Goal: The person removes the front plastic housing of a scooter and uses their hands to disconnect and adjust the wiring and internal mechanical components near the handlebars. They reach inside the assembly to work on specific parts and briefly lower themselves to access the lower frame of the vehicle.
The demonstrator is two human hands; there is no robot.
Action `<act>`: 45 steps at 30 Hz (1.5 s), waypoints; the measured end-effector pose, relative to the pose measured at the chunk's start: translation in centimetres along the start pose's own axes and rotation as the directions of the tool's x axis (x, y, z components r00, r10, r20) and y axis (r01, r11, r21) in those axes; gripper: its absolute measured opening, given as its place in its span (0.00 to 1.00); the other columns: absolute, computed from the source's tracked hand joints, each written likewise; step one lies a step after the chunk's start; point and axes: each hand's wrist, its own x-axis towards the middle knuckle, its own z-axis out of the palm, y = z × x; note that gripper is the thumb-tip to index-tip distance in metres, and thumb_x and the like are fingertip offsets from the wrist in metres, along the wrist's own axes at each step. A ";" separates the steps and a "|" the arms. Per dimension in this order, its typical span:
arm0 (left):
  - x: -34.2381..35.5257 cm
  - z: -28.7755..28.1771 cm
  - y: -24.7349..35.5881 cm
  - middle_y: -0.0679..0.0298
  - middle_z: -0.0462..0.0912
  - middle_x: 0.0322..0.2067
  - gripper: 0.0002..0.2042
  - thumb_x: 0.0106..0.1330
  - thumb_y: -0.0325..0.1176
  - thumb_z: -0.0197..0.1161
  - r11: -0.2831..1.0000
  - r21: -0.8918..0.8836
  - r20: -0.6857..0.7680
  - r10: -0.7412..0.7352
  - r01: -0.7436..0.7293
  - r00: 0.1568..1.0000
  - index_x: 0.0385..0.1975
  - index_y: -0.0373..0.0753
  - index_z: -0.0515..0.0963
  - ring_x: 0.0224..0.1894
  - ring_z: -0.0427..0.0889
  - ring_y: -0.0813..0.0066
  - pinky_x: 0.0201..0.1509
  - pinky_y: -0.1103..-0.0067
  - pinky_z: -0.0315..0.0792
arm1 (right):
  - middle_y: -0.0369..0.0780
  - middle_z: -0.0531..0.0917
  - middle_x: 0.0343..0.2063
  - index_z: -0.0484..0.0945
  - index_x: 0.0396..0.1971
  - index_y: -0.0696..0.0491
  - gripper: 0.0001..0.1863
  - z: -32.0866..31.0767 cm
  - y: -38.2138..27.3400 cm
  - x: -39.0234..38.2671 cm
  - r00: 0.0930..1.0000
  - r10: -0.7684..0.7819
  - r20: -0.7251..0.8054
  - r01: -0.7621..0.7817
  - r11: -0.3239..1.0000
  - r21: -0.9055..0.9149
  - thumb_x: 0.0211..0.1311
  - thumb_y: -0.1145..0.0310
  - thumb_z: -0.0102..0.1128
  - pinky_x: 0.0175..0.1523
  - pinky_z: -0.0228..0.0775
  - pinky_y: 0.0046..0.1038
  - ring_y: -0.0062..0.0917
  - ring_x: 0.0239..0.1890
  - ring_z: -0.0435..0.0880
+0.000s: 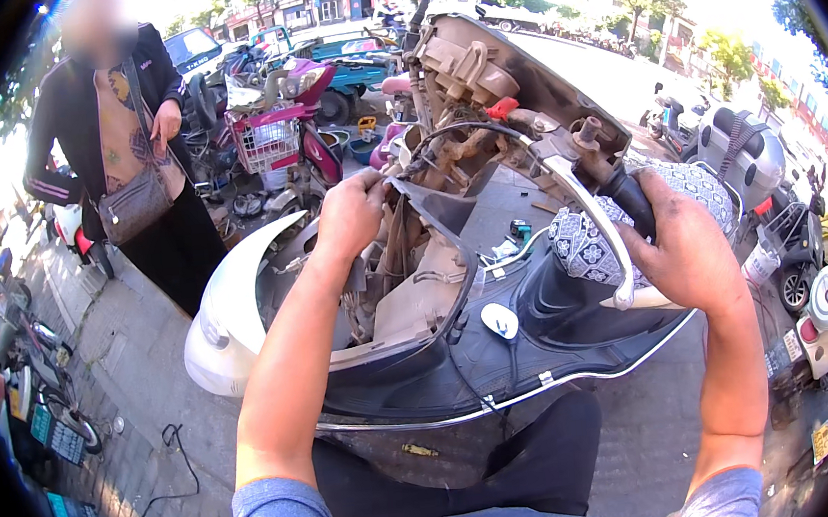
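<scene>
In front of me is a partly stripped scooter, its black floor body edged in white and its front wiring bared. My right hand is closed around the black handlebar grip, beside a pale brake lever. At the front opening, my left hand has its fingers curled in beside the cables; what they pinch is hidden. A white mirror lies on the scooter's dark body. The patterned seat cover sits under the handlebar, and a white front panel curves around the left end.
A person with a shoulder bag stands at the far left. Behind are a pink scooter with a basket and loose parts. More scooters line the right. A black cable and a small yellow item lie on the paving.
</scene>
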 end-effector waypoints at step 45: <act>-6.4 4.8 3.0 0.50 0.83 0.41 0.06 0.66 0.29 0.67 0.921 0.340 -0.228 0.280 -0.193 0.933 0.39 0.34 0.84 0.41 0.85 0.42 0.45 0.57 0.81 | 0.62 0.85 0.35 0.74 0.58 0.67 0.32 -0.7 -3.3 0.5 0.980 -0.186 -0.077 0.188 0.982 0.031 0.67 0.57 0.70 0.51 0.77 0.52 0.61 0.43 0.86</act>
